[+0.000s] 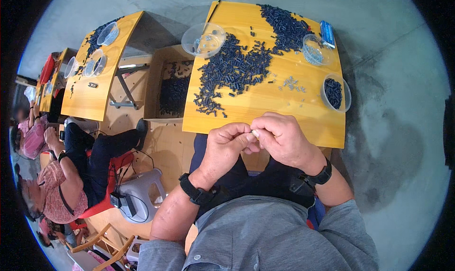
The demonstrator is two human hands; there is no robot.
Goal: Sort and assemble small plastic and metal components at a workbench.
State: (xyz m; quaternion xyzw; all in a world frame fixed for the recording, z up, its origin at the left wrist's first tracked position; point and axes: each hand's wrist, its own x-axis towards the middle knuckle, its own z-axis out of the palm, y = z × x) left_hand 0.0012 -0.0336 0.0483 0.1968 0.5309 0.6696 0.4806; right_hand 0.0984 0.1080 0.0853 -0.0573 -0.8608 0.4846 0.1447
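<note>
My left hand and my right hand meet just over the near edge of the yellow table. Thumbs and forefingers of both are pinched together at one spot; whatever sits between them is too small and covered to name. Beyond the hands spreads a heap of short black tube-like pieces. To its right lie some loose small silvery parts. Near the right edge, a clear tub contains black pieces, and another clear tub farther back contains small grey-blue parts.
A big clear bowl stands at the far left corner, a second black heap and a blue packet at the back. Left of the table are a cardboard box of black pieces, a grey stool and a seated person by another table.
</note>
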